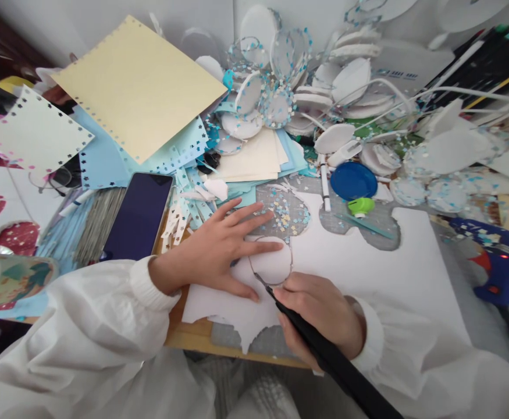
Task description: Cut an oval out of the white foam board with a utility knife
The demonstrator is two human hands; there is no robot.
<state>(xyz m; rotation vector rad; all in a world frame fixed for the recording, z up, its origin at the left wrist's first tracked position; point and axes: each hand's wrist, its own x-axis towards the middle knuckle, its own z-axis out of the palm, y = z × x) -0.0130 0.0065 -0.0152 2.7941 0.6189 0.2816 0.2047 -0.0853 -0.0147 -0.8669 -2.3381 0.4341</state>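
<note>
A large white sheet (367, 273) with curved cut-outs along its edges lies on a grey mat (280, 340). My left hand (221, 250) rests on the sheet with its fingers spread, the index and middle fingers reaching toward and over a round outlined shape (276, 265). My right hand (319, 314) is wrapped round a black pen-like tool (315, 346), whose thin metal tip touches the lower left of the round outline. Small blue and cream star-shaped pieces (287, 212) are scattered just beyond my left fingertips.
A dark phone (139, 215) lies left, near perforated coloured paper (145, 87). Behind the sheet are a blue round lid (353, 180), a white marker (325, 183) and a green-capped item (361, 206). Piled white discs (345, 81) stand at the back. A blue glue gun (502, 262) lies right.
</note>
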